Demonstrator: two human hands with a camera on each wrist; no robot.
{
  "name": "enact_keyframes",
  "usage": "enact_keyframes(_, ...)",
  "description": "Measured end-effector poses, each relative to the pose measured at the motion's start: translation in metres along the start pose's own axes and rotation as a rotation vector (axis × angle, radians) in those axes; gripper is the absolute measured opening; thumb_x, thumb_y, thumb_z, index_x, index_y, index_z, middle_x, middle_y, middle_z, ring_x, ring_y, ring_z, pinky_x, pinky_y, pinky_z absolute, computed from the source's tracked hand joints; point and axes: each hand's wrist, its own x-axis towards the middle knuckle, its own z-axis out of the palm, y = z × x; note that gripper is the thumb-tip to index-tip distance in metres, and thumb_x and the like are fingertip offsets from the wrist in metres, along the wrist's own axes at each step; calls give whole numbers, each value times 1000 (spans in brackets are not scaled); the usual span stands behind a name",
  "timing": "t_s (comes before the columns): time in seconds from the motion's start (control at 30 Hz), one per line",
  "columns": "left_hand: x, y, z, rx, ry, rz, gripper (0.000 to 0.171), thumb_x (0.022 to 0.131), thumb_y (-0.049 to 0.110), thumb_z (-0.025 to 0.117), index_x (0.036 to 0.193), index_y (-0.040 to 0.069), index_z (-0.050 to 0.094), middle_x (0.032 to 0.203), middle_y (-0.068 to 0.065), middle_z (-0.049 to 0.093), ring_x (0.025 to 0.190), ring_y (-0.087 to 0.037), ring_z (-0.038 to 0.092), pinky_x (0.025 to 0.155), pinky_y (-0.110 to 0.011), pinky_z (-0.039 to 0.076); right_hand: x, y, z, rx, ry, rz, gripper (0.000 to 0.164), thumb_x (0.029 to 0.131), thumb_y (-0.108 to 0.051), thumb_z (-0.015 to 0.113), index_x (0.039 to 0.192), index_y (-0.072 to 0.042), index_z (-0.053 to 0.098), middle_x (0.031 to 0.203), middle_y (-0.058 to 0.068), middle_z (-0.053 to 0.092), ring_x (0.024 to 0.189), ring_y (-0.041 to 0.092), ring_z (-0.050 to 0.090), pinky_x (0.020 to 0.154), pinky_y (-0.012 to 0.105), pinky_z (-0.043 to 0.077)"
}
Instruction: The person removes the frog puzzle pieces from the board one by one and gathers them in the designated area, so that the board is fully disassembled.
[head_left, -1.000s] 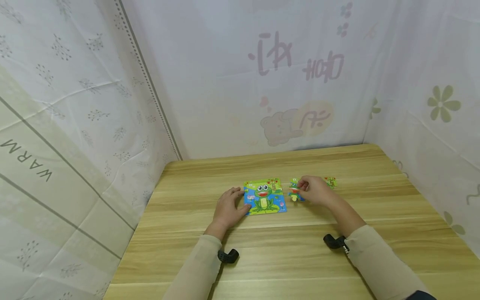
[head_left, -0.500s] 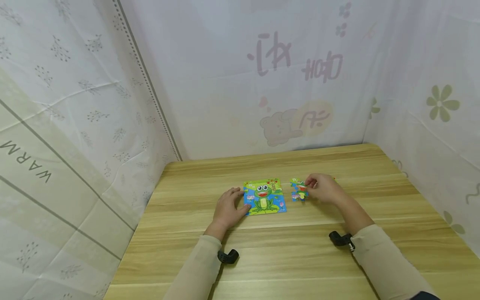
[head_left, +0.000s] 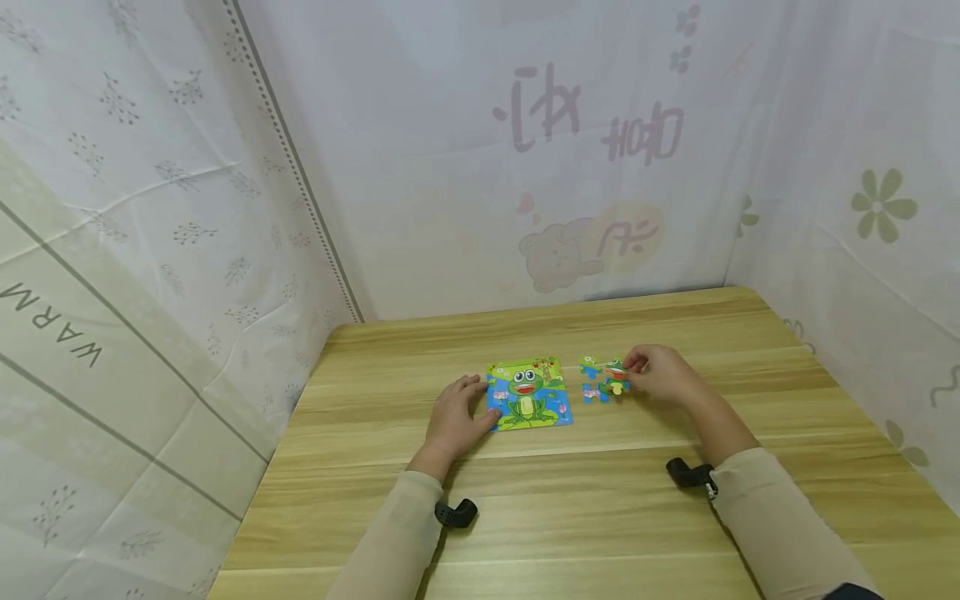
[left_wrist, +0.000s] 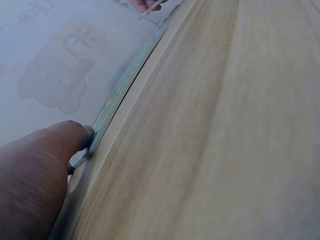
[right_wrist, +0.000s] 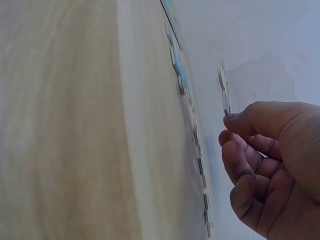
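Observation:
A square frog picture board (head_left: 528, 393) lies flat on the table. My left hand (head_left: 457, 417) rests at its left edge, with the thumb (left_wrist: 75, 135) on the lower left corner. To the right of the board, my right hand (head_left: 663, 375) pinches a puzzle piece (head_left: 617, 377) between thumb and fingers. This piece shows a frog's mouth and belly and is raised off the table, seen edge-on in the right wrist view. Just left of it, a green-and-blue puzzle piece (head_left: 590, 367) and a blue puzzle piece with a pink flower (head_left: 594, 392) lie on the table.
More loose puzzle pieces (right_wrist: 200, 155) lie in a row along the wooden table (head_left: 555, 508) in the right wrist view; my right hand hides them from the head view. A patterned curtain (head_left: 450, 167) hangs behind the table's far edge.
My right hand has lifted the frog-mouth puzzle piece and carried it to the right, uncovering the two puzzle pieces at the left. My left hand and the picture board have stayed in place.

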Motion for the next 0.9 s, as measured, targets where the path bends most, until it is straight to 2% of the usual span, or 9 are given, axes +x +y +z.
enact_keyframes(0.37, -1, 3, -2, -3, -29, -15, 59, 94, 49, 75, 144, 19, 64, 159, -2, 49, 152, -29, 36, 125, -52, 29, 0, 11, -2, -41, -28, 22, 6, 99, -8, 70, 103, -5, 70, 94, 8, 63, 84, 23, 57, 67, 33, 53)
enact_keyframes(0.9, -1, 2, -3, -9, -4, 7, 58, 94, 47, 76, 142, 18, 65, 157, -3, 51, 150, -31, 38, 124, -53, 30, -6, 16, -9, -52, -78, 18, 3, 97, -5, 71, 100, -4, 70, 89, 6, 63, 80, 20, 56, 66, 31, 49)
